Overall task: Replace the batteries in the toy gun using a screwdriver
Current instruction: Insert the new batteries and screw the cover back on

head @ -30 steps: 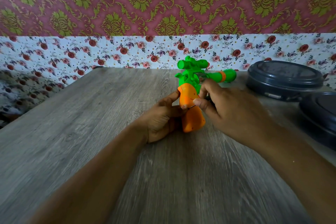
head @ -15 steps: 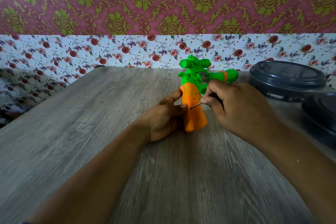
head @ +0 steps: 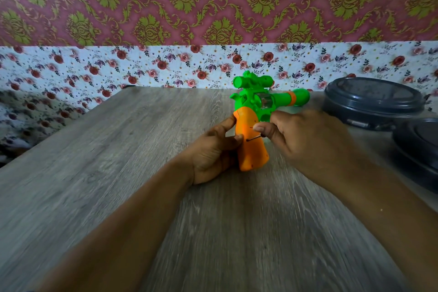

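Note:
A toy gun [head: 254, 102] with a green body and an orange grip stands upright on the grey wooden table [head: 118, 173], barrel pointing right. My left hand [head: 213, 152] grips the orange grip from the left, thumb on its upper edge. My right hand [head: 305, 140] pinches a thin screwdriver [head: 254, 137] between thumb and fingers. Its dark shaft points left and its tip touches the side of the orange grip. The screwdriver's handle is hidden inside my right hand.
Two dark round lidded containers stand at the right: one [head: 372, 99] at the back by the wall, another [head: 417, 149] nearer, cut off by the frame edge. A floral wall borders the table's far side.
My right hand has drawn back to the right, so the screwdriver shaft now shows against the orange grip. The toy gun stands a little more upright in my left hand.

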`<state>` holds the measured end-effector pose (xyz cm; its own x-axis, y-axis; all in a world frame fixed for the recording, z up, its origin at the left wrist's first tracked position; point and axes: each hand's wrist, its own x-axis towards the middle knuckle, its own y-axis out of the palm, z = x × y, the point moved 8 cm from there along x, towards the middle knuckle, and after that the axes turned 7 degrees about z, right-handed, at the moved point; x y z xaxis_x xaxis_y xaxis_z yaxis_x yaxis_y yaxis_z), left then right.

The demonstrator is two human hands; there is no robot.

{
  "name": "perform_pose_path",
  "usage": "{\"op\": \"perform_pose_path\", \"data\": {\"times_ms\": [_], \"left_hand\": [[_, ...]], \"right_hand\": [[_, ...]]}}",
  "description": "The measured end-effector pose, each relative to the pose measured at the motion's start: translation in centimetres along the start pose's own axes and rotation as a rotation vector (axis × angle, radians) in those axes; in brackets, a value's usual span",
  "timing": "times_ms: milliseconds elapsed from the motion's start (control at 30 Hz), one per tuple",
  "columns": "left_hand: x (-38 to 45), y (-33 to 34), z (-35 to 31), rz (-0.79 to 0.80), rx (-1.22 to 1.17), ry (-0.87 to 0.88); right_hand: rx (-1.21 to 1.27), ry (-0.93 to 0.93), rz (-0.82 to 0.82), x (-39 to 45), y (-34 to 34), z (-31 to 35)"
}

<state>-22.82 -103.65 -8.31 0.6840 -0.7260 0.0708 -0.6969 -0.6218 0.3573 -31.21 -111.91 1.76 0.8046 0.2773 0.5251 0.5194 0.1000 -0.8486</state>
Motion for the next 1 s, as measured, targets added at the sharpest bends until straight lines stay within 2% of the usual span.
{"op": "perform_pose_path", "data": {"times_ms": [100, 200, 667, 833, 1000], "left_hand": [[0.1, 0.1, 0.1, 0.008, 0.001, -0.007], [0.1, 0.2, 0.1, 0.021, 0.002, -0.007], [0.0, 0.4, -0.1, 0.030, -0.009, 0.001], [0.0, 0.8, -0.2, 0.051, 0.006, 0.017], [0.1, 0.5, 0.0, 0.044, -0.015, 0.011]], "right_hand": [[0.180, -0.009, 0.175, 0.1, 1.2, 0.2], [0.226, -0.022, 0.211, 0.1, 1.5, 0.3], [-0.014, 0.028, 0.014, -0.2, 0.5, 0.8], [0.237, 0.033, 0.136, 0.0, 1.0, -0.1], [0.414, 0.066, 0.111, 0.3, 0.9, -1.1]]}}
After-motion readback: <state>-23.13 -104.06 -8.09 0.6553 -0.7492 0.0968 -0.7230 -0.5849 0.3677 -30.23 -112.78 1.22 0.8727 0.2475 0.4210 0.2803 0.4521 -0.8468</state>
